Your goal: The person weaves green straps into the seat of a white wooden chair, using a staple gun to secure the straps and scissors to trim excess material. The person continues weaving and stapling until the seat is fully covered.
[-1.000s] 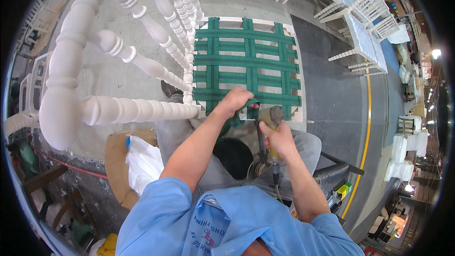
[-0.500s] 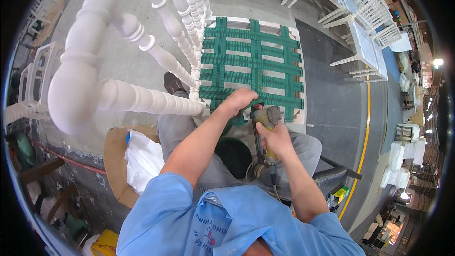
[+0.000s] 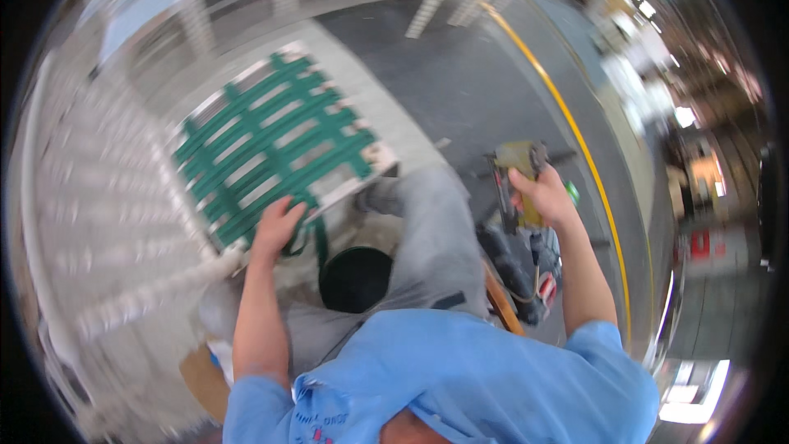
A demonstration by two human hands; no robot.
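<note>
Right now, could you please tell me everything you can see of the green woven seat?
The green woven seat is a lattice of flat green straps crossing over and under, stretched on a pale white frame. It lies tilted, the view blurred, beside white turned spindles. The left hand rests on its near edge, where loose strap ends hang. The right hand holds a tool away from it.

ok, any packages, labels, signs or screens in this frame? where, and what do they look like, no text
Sign or panel: far right by the wall, blurred red and white rectangle.
Print on the blue shirt: bottom edge, small dark lettering with a red mark.
No packages or screens that can be made out; the picture is motion-blurred.
</note>
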